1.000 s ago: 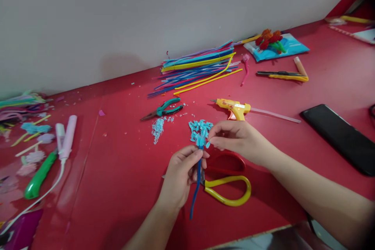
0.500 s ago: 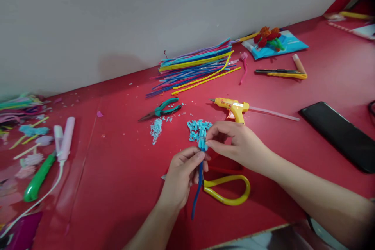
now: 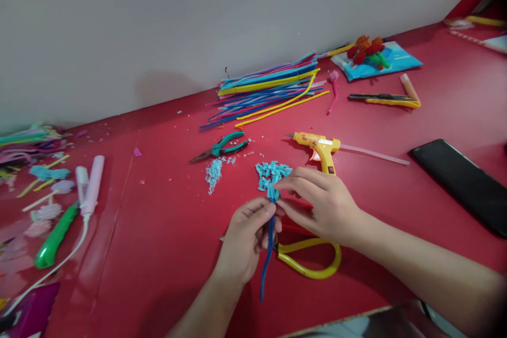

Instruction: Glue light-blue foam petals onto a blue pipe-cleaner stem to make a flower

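Observation:
My left hand (image 3: 251, 227) is closed around a dark blue pipe cleaner (image 3: 267, 259), its free end hanging down toward me. Light blue pipe cleaner pieces (image 3: 272, 193) cluster around its top. My right hand (image 3: 320, 200) has its thumb and fingertips on the right side of this cluster; the exact contact is partly hidden. Just behind lies a pile of cut light blue pieces (image 3: 271, 170). Under my hands are scissors with a yellow handle loop (image 3: 311, 275), mostly covered by my fingers.
Beyond my hands lie teal-handled pliers (image 3: 224, 145), blue fluff (image 3: 214, 175), a yellow glue gun (image 3: 317, 145) and a pipe cleaner bundle (image 3: 269, 82). A black phone (image 3: 463, 182) is at right. Leftward are a pink corded tool (image 3: 93, 185) and a green handle (image 3: 57, 237).
My right hand's fingers have spread apart slightly at the cluster, and the hand has shifted a little toward me. My left hand keeps its hold. The view has shifted slightly.

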Action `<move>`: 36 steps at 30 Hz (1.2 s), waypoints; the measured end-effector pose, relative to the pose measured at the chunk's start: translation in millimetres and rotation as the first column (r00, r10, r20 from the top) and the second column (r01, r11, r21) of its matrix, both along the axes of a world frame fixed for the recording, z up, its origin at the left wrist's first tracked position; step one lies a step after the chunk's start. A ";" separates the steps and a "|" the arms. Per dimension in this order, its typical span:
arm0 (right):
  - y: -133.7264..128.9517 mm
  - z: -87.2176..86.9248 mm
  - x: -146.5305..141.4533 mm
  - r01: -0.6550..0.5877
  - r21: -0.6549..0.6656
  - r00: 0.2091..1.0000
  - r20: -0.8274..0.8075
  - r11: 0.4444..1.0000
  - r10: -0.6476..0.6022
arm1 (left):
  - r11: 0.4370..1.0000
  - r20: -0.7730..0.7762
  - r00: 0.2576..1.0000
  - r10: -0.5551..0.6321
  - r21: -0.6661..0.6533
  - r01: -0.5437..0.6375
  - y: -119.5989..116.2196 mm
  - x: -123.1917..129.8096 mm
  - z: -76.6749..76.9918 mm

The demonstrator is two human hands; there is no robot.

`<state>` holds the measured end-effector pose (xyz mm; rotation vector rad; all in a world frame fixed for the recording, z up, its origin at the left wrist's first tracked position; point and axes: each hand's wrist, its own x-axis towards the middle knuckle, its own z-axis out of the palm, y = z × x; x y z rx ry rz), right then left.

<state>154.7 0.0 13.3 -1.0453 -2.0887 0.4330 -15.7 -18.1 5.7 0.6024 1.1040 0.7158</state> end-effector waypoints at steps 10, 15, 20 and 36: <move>-0.9 -4.6 -0.4 -0.008 -0.011 1.000 0.009 1.000 0.008 | 1.000 -0.022 1.000 0.001 0.012 -0.001 -0.4 1.3 0.8; -1.8 -4.4 -0.2 0.003 -0.005 1.000 -0.013 1.000 -0.004 | 1.000 -0.026 1.000 0.007 0.013 -0.007 -0.2 1.2 1.4; -1.8 -4.1 -0.7 0.005 -0.002 0.999 -0.035 1.000 -0.005 | 1.000 -0.034 0.999 0.007 0.014 -0.006 0.4 1.4 2.1; -1.8 -2.8 -2.0 -0.003 0.008 0.999 -0.048 1.000 0.003 | 1.000 -0.050 0.999 -0.006 0.019 0.007 -1.1 -0.8 -1.5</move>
